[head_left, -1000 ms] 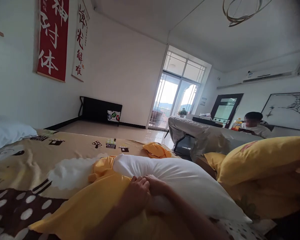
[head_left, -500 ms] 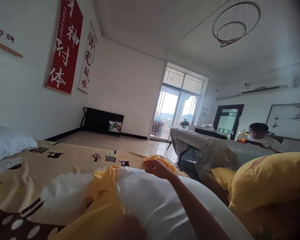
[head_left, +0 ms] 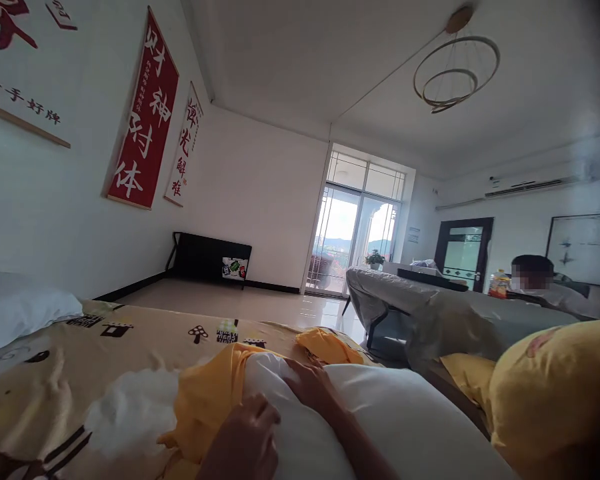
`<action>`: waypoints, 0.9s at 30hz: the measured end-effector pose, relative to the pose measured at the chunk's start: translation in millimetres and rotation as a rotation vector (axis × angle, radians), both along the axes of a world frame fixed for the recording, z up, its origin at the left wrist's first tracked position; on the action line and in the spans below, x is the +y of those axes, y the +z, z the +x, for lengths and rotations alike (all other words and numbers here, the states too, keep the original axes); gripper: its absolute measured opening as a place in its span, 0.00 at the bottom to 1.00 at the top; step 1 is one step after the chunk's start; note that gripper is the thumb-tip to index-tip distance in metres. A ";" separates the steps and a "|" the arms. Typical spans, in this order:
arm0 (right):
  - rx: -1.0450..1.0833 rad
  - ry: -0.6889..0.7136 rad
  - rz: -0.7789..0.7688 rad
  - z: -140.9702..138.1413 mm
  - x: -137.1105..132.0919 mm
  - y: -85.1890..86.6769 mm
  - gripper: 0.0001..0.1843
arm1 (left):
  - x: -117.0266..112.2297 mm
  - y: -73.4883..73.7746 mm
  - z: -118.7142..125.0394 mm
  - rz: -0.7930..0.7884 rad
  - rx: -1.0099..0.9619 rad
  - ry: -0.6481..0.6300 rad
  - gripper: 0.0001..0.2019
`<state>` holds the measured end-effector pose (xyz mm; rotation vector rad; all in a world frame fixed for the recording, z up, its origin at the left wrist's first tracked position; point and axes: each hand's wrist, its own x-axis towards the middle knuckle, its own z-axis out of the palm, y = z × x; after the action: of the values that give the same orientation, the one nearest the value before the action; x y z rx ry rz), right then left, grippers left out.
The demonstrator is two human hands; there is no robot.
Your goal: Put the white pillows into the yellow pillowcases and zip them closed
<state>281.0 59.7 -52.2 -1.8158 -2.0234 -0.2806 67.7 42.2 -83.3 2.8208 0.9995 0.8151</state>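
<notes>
Two hands on the white pillow [head_left: 405, 427], at 6 o'clock on the bed [head_left: 130, 333].
Left hand [head_left: 245, 433] is curled at the edge of the yellow pillowcase [head_left: 207, 400]; can't tell if it grips. Right hand [head_left: 310, 387], at its 1 o'clock, lies open, palm down on the pillow, holding nothing.

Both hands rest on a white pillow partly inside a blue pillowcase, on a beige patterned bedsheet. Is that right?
No: the pillowcase is yellow, not blue, as the head view shows. Otherwise right: left hand and right hand rest on the white pillow, partly inside it, on the beige patterned bedsheet.
</notes>
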 end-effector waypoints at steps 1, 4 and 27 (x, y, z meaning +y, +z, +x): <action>-0.028 0.019 0.060 -5.2 -14.3 6.0 0.22 | 8.2 2.8 -5.8 0.079 -0.089 0.115 0.15; -0.116 0.065 0.184 -20.6 -60.3 19.3 0.25 | 22.2 9.8 -19.9 0.350 -0.262 0.352 0.20; -0.401 0.293 0.239 -64.4 -116.1 12.0 0.31 | -50.4 133.9 54.3 0.303 0.060 0.260 0.11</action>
<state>216.6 -56.5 -40.2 -1.3763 -2.3650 -0.8123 122.0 -8.2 50.6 3.0185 1.3835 0.9875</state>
